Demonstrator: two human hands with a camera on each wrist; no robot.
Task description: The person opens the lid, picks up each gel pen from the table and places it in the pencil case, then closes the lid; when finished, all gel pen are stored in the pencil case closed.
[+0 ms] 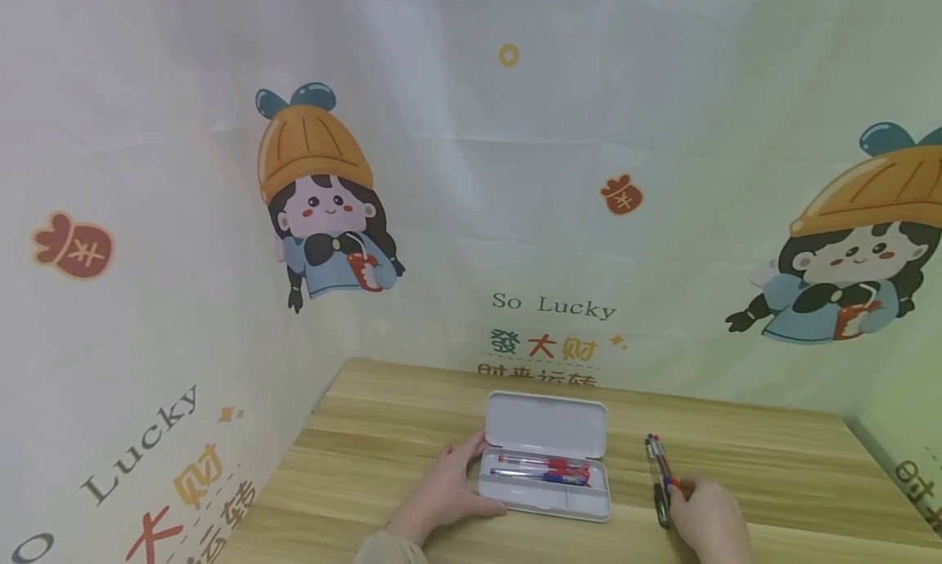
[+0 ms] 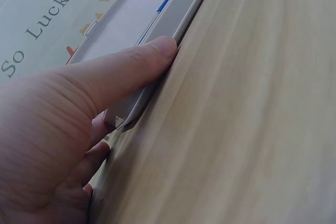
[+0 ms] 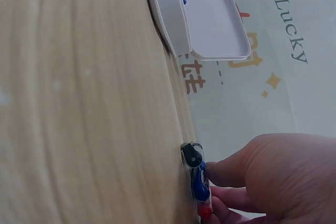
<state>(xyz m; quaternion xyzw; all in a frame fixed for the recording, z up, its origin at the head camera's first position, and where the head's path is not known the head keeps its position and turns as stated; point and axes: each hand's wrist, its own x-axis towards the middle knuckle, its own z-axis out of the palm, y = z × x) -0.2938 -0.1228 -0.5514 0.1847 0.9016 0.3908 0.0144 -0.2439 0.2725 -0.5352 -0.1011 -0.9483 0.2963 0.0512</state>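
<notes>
An open white pencil case (image 1: 546, 427) lies on the table with its lid tipped back. Inside its rear compartment are a red pen (image 1: 562, 464) and a blue pen (image 1: 540, 475); the front compartments hold nothing. My left hand (image 1: 447, 489) grips the case's left end, thumb (image 2: 164, 48) on the front edge and fingers around the side. To the right of the case, my right hand (image 1: 710, 515) pinches a small bunch of pens (image 1: 661, 499). Black, blue and red ends show among these pens in the right wrist view, with the thumb (image 3: 226, 171) against the blue one.
The wood-grain table (image 1: 397, 417) reaches back to a printed cloth (image 1: 449, 221) with cartoon figures and lettering. This cloth also hangs along the left side and at the far right. Bare tabletop lies between the case and the pens.
</notes>
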